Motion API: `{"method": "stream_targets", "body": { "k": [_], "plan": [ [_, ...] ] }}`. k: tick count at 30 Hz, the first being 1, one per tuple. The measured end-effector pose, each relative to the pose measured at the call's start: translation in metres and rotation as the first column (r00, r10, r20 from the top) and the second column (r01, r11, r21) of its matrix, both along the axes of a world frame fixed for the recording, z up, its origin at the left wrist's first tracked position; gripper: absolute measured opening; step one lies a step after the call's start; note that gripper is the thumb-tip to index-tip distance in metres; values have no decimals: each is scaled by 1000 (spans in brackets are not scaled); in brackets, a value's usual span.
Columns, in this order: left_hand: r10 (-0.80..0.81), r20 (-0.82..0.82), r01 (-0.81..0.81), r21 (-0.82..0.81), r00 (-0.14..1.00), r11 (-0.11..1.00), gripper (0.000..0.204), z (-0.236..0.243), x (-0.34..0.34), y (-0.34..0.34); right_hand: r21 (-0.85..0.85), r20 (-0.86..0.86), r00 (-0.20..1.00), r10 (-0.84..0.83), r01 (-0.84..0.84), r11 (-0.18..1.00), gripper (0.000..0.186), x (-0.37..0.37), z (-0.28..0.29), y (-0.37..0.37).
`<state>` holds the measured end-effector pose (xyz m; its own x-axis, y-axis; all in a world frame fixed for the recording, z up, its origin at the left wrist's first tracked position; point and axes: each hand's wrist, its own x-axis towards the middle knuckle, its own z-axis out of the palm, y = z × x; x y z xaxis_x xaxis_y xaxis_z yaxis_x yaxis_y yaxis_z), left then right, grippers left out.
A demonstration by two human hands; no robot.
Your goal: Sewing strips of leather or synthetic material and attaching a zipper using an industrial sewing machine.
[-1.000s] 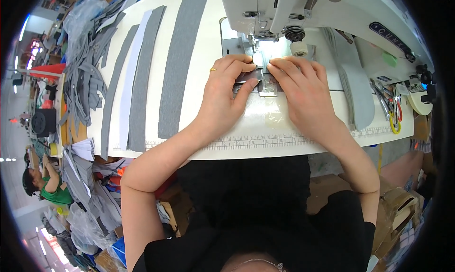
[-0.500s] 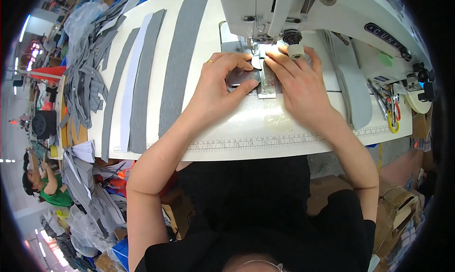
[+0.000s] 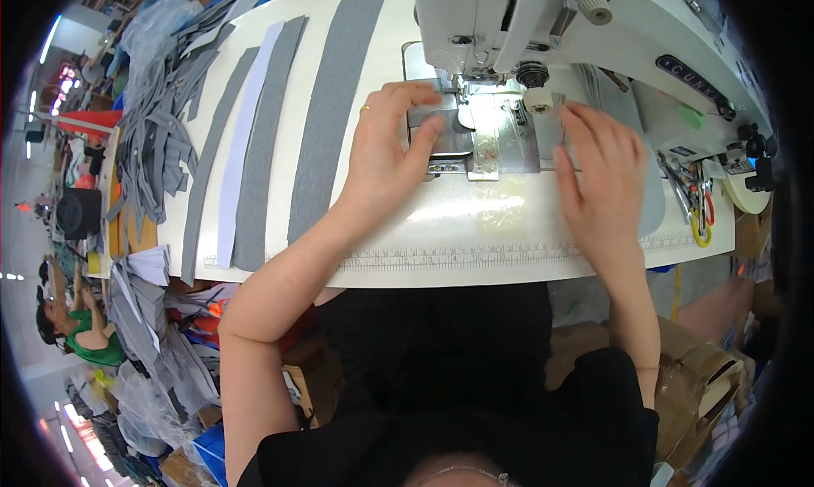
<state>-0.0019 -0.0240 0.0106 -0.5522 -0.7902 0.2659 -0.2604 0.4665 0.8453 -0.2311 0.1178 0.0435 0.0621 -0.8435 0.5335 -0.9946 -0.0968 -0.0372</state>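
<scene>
my own black top fills the near edge and hides everything under the counter on my side; my face is cut off at the bottom rim. along the counter's near edge runs a printed ruler strip, its marks too small to make out.

my left hand lies flat on the small grey fabric piece, fingers spread and pressing it down just left of the needle, not pinching it; a ring shows on one finger. the piece itself is mostly covered by my fingers and by the presser foot, so i cannot tell its shape or full length. my right hand is open with nothing in it, fingers stretched over the counter just right of the metal needle plate; what lies beneath its palm is hidden.

the white sewing machine is cut off at the top, and the needle is hard to pick out. on its arm sits a dark oblong label, and farther right a small green tag.

left of my hand i count four long grey strips and one white strip, side by side. at the far right lies a cluster of small tools, one with yellow handles; their number is unclear. far left, a grey scrap heap spills off the edge, and another person in green is half cut off.
</scene>
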Motion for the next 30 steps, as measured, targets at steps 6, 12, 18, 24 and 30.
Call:
{"method": "stream_targets", "body": {
  "k": [6,12,18,24,30],
  "plan": [
    [-47,460,216,-322,887,922,38,-4,-8,-46,91,114,955,-273,263,960,28,-39,13,51],
    [43,654,280,-381,755,881,47,-23,-18,-86,312,214,944,-250,177,933,21,-54,19,70],
    [172,598,78,-369,783,926,51,-27,-52,-109,357,9,973,-232,214,909,12,-63,18,60],
    [217,101,-179,-294,971,939,35,-22,-14,-79,263,179,948,-265,213,941,7,-82,27,54],
    [-249,-196,315,498,948,808,45,20,12,13,94,216,951,-220,204,974,8,-44,44,52]
  ]
}}
